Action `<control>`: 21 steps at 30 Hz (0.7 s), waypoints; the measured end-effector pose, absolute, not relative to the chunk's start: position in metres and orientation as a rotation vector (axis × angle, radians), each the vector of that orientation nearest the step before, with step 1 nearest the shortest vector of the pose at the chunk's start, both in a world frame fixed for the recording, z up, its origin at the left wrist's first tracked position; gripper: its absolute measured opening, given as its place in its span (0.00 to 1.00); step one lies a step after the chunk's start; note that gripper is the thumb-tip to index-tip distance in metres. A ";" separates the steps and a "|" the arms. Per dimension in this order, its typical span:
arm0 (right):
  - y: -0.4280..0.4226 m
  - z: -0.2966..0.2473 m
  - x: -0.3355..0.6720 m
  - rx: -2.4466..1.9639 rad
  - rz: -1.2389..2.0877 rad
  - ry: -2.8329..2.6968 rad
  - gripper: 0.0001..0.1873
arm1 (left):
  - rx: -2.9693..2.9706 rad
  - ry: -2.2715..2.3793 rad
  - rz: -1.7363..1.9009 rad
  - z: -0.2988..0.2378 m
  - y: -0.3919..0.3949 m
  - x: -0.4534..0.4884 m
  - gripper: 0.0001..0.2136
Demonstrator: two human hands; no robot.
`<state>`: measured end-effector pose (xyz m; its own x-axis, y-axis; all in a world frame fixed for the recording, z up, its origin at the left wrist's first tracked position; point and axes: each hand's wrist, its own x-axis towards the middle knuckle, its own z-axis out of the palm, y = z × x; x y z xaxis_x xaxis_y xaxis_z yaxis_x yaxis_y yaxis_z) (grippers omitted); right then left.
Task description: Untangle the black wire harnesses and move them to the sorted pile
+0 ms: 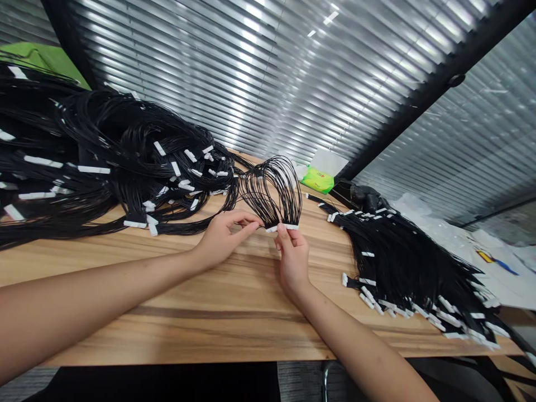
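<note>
A loop of thin black wires rises from a narrow white connector held above the wooden table. My right hand pinches the connector near its middle. My left hand grips at the connector's left end, with its fingertips among the wires there. Wires from the loop run back to the left. A large tangled heap of black wires with white connectors lies on the left, and a second fanned pile lies on the right.
A green packet and a black object stand at the table's far corner. White papers and plastic sheets lie to the right. Slatted blinds fill the background, and a chair's metal part shows below the front edge.
</note>
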<state>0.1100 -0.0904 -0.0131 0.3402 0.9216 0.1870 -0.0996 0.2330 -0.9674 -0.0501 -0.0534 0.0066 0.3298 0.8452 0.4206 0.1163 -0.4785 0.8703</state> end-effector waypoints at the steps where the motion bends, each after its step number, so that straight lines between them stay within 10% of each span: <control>1: -0.090 -0.013 0.110 -1.091 0.879 -0.960 0.16 | 1.820 0.853 1.209 0.006 -0.053 -0.050 0.09; 21: -0.092 -0.010 0.107 -1.165 0.891 -0.984 0.16 | 1.674 0.969 1.209 0.005 -0.051 -0.046 0.08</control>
